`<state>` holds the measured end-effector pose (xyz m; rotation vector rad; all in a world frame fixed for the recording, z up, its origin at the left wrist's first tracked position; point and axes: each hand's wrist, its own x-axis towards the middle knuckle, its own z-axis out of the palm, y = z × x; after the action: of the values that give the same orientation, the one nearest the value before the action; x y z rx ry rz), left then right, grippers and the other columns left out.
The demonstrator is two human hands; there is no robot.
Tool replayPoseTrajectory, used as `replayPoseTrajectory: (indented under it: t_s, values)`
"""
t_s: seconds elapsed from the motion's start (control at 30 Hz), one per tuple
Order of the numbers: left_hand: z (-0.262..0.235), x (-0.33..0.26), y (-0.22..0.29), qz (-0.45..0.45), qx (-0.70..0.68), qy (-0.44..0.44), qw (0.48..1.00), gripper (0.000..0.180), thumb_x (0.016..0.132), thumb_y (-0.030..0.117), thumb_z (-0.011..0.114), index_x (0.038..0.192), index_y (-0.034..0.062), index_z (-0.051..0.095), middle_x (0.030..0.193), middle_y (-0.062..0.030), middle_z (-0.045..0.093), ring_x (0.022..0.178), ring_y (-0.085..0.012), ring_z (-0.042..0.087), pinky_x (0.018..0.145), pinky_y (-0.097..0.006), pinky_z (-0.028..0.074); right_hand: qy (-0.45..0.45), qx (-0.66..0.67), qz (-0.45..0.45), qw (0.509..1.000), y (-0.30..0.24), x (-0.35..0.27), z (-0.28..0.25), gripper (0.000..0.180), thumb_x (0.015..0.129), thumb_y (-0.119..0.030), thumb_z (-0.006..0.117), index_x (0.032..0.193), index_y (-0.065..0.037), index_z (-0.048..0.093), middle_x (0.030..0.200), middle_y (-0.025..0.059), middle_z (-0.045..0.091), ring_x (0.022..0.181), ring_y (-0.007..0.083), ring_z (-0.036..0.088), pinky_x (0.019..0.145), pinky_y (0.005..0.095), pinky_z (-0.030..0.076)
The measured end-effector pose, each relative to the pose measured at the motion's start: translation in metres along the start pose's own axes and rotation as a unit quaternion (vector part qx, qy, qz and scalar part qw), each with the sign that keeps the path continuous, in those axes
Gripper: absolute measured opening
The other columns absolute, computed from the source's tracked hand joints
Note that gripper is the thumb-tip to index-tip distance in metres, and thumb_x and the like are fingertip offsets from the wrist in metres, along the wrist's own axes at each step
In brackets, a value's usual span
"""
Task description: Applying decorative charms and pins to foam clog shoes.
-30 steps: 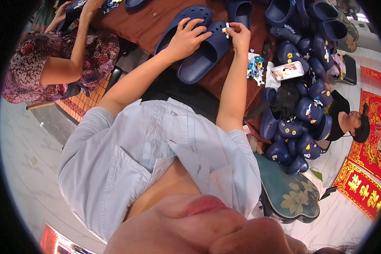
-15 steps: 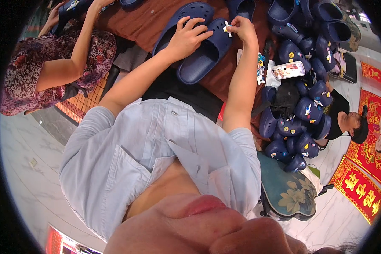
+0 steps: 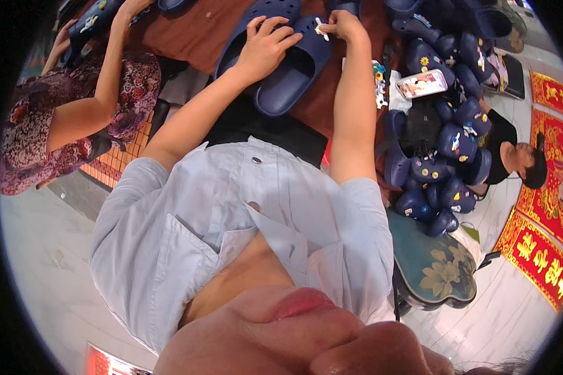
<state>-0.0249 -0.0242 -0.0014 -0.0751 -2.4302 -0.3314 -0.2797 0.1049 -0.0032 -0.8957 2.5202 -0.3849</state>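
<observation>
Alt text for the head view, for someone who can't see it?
Right hand holds a white charm at the toe of a navy clog; left hand rests on that clog and its neighbour. To the right lie a phone and decorated clogs.

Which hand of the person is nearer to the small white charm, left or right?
The right hand: its fingertips are at the white charm, over the clog. The left hand is farther, to the charm's left, lying across the clogs.

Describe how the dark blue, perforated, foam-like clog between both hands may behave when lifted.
The clog is probably light, given its many holes. Its mouth stands open, suggesting springy, not floppy. Long and broad, it should hardly roll.
</observation>
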Motion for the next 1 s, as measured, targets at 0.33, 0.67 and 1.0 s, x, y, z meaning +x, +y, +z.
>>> replayPoseTrajectory:
  t_s: [0.33, 0.67, 1.0]
  values:
    - [0.006, -0.003, -0.004, 0.007, 0.010, 0.011, 1.000, 0.052, 0.070, 0.005, 0.071, 0.118, 0.0217, 0.066, 0.114, 0.0043, 0.062, 0.124, -0.0187, 0.048, 0.106, -0.045, 0.026, 0.301, 0.209, -0.037, 0.930, -0.024, -0.055, 0.034, 0.026, 0.065, -0.020, 0.085, 0.079, -0.004, 0.070, 0.075, 0.0135, 0.070, 0.071, 0.0279, 0.069, 0.068, 0.0392, 0.052]
    - [0.004, -0.001, -0.002, 0.021, 0.015, 0.012, 1.000, 0.050, 0.070, 0.006, 0.071, 0.117, 0.0224, 0.068, 0.113, 0.0041, 0.062, 0.124, -0.0194, 0.048, 0.107, -0.045, 0.026, 0.425, -0.131, -0.090, 0.891, -0.066, -0.094, 0.053, 0.018, 0.084, -0.006, 0.055, 0.090, 0.001, 0.070, 0.094, 0.0140, 0.064, 0.094, 0.0327, 0.061, 0.080, 0.0446, 0.049]
    - [0.000, 0.001, -0.001, 0.013, 0.009, 0.014, 1.000, 0.053, 0.068, 0.006, 0.072, 0.118, 0.0225, 0.067, 0.113, 0.0040, 0.062, 0.123, -0.0193, 0.048, 0.105, -0.045, 0.027, 0.407, -0.089, -0.068, 0.906, -0.056, -0.112, 0.061, 0.027, 0.087, -0.009, 0.056, 0.109, -0.008, 0.072, 0.108, 0.0151, 0.061, 0.107, 0.0339, 0.052, 0.088, 0.0453, 0.045]
